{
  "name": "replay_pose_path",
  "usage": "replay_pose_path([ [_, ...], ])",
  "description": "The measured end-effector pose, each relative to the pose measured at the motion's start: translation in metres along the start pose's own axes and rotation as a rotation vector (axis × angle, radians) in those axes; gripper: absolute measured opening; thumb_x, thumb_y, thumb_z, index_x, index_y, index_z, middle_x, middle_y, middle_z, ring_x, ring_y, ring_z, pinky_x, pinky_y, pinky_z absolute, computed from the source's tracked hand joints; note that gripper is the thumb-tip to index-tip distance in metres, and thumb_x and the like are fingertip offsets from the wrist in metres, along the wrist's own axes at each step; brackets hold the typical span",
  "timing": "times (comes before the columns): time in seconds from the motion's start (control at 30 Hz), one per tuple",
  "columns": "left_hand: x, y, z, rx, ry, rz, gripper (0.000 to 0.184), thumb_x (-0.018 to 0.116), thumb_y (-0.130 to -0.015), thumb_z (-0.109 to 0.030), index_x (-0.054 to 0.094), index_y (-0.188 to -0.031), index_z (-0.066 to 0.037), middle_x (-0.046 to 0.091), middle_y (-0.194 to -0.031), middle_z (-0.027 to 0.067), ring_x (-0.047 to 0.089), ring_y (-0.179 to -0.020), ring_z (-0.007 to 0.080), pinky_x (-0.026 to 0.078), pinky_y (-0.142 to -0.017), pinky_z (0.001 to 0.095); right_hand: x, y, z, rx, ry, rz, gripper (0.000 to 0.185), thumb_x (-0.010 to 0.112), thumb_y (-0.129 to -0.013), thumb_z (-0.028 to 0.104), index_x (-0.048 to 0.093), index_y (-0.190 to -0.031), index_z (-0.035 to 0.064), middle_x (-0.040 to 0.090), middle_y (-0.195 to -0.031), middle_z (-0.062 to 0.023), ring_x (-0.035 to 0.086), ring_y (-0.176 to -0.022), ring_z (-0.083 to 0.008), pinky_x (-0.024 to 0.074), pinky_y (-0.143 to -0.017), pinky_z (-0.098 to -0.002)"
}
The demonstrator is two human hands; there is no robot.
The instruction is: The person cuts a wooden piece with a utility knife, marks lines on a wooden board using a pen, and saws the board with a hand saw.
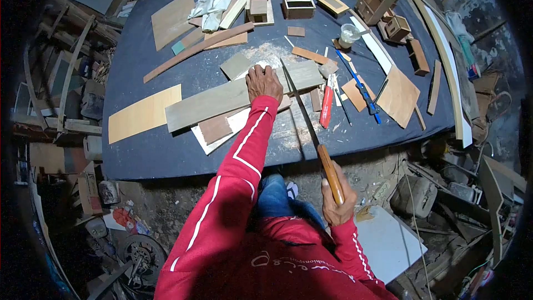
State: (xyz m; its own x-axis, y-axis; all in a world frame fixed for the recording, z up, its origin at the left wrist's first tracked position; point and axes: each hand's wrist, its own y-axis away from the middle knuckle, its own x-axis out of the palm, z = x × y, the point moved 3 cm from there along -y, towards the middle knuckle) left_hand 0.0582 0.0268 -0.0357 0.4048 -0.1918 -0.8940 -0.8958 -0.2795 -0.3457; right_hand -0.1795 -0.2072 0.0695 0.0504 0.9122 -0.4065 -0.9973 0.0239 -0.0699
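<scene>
A long grey-brown board (216, 100) lies slantwise on the dark cloth-covered table. My left hand (263, 84) presses down on its top, fingers bent and drawn together. In my right hand (338, 194), the fingers are wrapped round the wooden handle of a saw (305, 112). The saw's dark blade crosses the board near its right end, its tip just beyond the far edge. Under the board lie a brown wood piece (215, 129) and a white strip (201, 140). A red cutter (326, 105) rests right of the blade.
The dark table (144, 161) also bears a yellowish panel (145, 113), a white cloth (216, 0), small wooden boxes (298, 6), a plastic cup (348, 34), a blue tool (361, 90) and a tan sheet (397, 97). A white board (387, 241) lies below, among scraps and jerrycans.
</scene>
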Motion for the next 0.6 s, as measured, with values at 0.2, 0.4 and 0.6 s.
replay_pose_path([
  [0.2,0.002,0.003,0.001,0.015,-0.024,0.004,0.024,0.048,-0.097,-0.023,0.061,-0.102,-0.004,0.052,-0.105,0.0163,0.048,-0.105,0.0325,0.038,-0.095,0.0451,0.048,-0.078,-0.021,-0.147,-0.04,-0.042,0.042,0.063,-0.091,0.008,0.057,-0.131,-0.0011,0.07,-0.102,-0.0232,0.071,-0.081,-0.0206,0.0544,-0.069,-0.0326],
  [0.4,0.003,0.0,0.001,-0.015,0.026,-0.009,0.023,0.05,-0.096,-0.022,0.062,-0.1,-0.004,0.053,-0.102,0.0161,0.049,-0.104,0.0327,0.038,-0.093,0.046,0.005,-0.007,0.001,-0.087,0.008,0.002,0.043,0.063,-0.091,0.009,0.055,-0.132,-0.0033,0.07,-0.102,-0.0235,0.072,-0.08,-0.0219,0.0545,-0.068,-0.0321],
  [0.6,0.001,-0.001,-0.001,0.017,0.012,-0.003,0.023,0.05,-0.096,-0.023,0.062,-0.101,-0.004,0.053,-0.104,0.0168,0.049,-0.104,0.0327,0.038,-0.095,0.046,0.04,-0.061,-0.019,-0.093,-0.034,0.003,0.043,0.063,-0.091,0.008,0.055,-0.132,-0.0031,0.07,-0.103,-0.0232,0.072,-0.083,-0.0217,0.0548,-0.07,-0.0331],
])
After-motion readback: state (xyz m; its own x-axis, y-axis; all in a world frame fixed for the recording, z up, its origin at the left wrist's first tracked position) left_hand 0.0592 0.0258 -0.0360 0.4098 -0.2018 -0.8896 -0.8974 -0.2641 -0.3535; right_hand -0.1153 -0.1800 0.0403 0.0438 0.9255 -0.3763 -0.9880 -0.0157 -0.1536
